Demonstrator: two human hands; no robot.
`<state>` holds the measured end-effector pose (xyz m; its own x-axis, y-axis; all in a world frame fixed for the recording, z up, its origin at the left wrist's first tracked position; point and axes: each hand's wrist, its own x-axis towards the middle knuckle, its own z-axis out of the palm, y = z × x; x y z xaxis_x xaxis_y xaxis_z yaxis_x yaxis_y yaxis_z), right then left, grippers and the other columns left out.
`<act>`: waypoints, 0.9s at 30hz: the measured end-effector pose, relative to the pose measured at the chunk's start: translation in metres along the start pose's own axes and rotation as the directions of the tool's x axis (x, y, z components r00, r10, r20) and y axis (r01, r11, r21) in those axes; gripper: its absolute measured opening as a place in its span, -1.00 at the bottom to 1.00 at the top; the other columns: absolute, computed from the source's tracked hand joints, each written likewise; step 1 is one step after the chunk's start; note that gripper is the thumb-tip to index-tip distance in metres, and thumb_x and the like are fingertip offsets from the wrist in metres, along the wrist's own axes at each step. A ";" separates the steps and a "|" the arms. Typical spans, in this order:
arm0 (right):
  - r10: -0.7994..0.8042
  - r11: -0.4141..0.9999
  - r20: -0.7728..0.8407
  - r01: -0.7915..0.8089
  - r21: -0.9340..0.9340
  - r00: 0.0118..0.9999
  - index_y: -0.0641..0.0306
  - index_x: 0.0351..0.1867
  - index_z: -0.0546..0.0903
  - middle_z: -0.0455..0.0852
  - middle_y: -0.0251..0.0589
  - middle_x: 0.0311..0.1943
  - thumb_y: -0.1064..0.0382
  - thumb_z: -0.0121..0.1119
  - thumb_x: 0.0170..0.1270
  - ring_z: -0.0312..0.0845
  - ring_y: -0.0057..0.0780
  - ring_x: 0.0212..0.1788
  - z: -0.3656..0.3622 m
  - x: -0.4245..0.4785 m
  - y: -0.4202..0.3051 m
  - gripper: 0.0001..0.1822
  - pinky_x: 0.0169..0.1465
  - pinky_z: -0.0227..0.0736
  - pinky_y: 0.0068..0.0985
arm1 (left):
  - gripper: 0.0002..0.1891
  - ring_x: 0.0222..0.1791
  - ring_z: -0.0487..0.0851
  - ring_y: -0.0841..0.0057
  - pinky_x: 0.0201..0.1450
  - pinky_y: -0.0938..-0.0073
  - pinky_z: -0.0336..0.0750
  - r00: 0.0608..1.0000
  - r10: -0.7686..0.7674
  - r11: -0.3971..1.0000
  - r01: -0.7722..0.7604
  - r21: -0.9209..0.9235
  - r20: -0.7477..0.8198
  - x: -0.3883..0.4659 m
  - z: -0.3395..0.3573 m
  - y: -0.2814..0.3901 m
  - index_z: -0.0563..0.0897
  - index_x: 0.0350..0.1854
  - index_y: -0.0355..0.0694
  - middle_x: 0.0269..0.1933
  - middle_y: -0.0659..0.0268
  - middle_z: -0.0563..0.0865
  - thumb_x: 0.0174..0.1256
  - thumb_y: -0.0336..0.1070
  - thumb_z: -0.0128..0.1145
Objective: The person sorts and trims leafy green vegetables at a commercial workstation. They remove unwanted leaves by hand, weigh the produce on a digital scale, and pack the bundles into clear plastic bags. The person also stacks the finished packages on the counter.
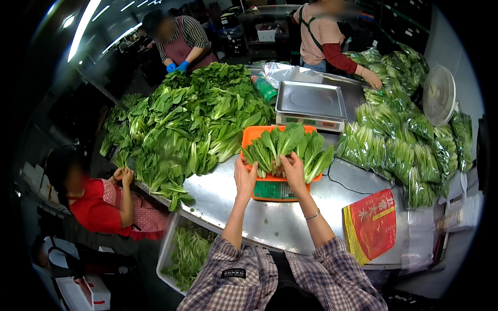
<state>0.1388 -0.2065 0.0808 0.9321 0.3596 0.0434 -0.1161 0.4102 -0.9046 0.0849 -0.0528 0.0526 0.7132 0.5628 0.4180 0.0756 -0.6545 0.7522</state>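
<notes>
An orange digital scale [261, 199] with a lit green display stands before me on the metal table, an orange tray [253, 133] on top. Leafy greens [290, 140] lie across the tray, leaves pointing away from me and pale stems towards me. My right hand [294, 173] pinches the stem end of one bunch between thumb and fingers. At the tray's left edge, my left hand [245, 179] is against the greens with its thumb apart; its fingertips are partly hidden, so its grip cannot be made out.
Loose greens [167, 116] are heaped left; bagged greens [393, 151] are stacked right beside a white fan [439, 95]. Behind the tray stands a steel-topped scale [311, 101]. A red bag [371, 225] lies front right, a white crate [165, 248] below left. Several people are around the table.
</notes>
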 end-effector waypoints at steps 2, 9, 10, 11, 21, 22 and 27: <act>0.013 0.999 0.011 -0.012 -0.047 1.000 0.33 -0.18 0.41 0.62 -0.22 -0.24 0.29 -0.01 0.35 0.60 -0.55 -0.24 -0.003 0.003 0.000 -0.85 -0.25 0.53 -0.64 | -0.72 -0.40 0.56 0.38 -0.35 0.38 0.42 0.999 0.039 0.999 -0.039 0.002 -0.024 0.006 0.001 0.023 0.45 -0.23 -0.31 -0.40 0.20 0.55 0.11 -0.31 0.23; -0.115 0.985 0.053 0.107 0.134 0.992 0.36 -0.14 0.43 0.63 -0.18 -0.21 0.31 0.01 0.33 0.59 -0.55 -0.22 0.018 -0.011 -0.045 -0.83 -0.21 0.52 -0.60 | -0.79 -0.34 0.52 0.26 -0.33 0.27 0.38 0.984 -0.025 0.999 0.017 0.046 0.175 0.012 0.026 0.021 0.43 -0.35 -0.26 -0.33 0.18 0.51 0.11 -0.30 0.19; -0.156 0.976 0.061 0.144 0.161 0.986 0.37 -0.12 0.44 0.63 -0.18 -0.20 0.31 0.01 0.33 0.59 -0.54 -0.22 0.019 -0.017 -0.056 -0.82 -0.20 0.52 -0.59 | -0.79 -0.35 0.52 0.26 -0.33 0.27 0.38 0.978 -0.052 0.999 0.049 0.017 0.202 0.013 0.026 0.017 0.43 -0.37 -0.27 -0.32 0.18 0.52 0.11 -0.31 0.18; -0.186 0.976 0.045 0.179 0.126 0.981 0.38 -0.10 0.44 0.63 -0.18 -0.20 0.32 0.01 0.33 0.59 -0.54 -0.21 0.021 -0.020 -0.066 -0.80 -0.18 0.52 -0.59 | -0.80 -0.35 0.52 0.26 -0.33 0.27 0.38 0.970 -0.078 0.997 0.082 -0.011 0.229 0.015 0.027 0.013 0.43 -0.38 -0.28 -0.32 0.18 0.52 0.11 -0.32 0.18; -0.282 0.578 0.317 0.424 -0.697 0.906 0.39 -0.18 0.52 0.62 0.02 -0.29 0.29 0.19 0.16 0.61 -0.22 -0.29 0.041 -0.080 -0.007 -0.75 -0.24 0.48 -0.42 | -0.71 -0.23 0.60 0.49 -0.17 0.47 0.50 0.838 -0.138 0.449 0.528 -0.721 0.528 -0.043 -0.057 0.050 0.38 0.02 -0.29 -0.14 0.24 0.58 0.38 -0.21 -0.05; -0.282 0.593 0.347 0.447 -0.670 0.895 0.38 -0.15 0.52 0.62 0.02 -0.26 0.27 0.20 0.15 0.60 -0.20 -0.26 0.040 -0.088 0.002 -0.72 -0.22 0.48 -0.40 | -0.70 -0.25 0.62 0.48 -0.18 0.46 0.51 0.845 -0.128 0.464 0.513 -0.722 0.519 -0.055 -0.063 0.046 0.36 0.04 -0.29 -0.14 0.23 0.59 0.40 -0.21 -0.08; -0.170 0.597 0.198 0.261 -0.759 0.965 0.34 -0.02 0.48 0.59 0.00 -0.09 0.21 0.23 0.11 0.55 -0.15 -0.09 -0.014 -0.140 0.006 -0.58 -0.05 0.45 -0.36 | -0.71 -0.35 0.62 0.51 -0.25 0.51 0.51 0.870 -0.446 0.718 0.488 -0.496 0.210 -0.090 -0.096 -0.041 0.38 -0.02 -0.35 -0.25 0.20 0.58 0.38 -0.23 -0.05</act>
<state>0.0124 -0.2663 0.0629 0.8514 0.4437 0.2798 0.4344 -0.2973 -0.8502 -0.0496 -0.0279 0.0334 0.7328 0.6759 -0.0786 0.0561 0.0551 0.9969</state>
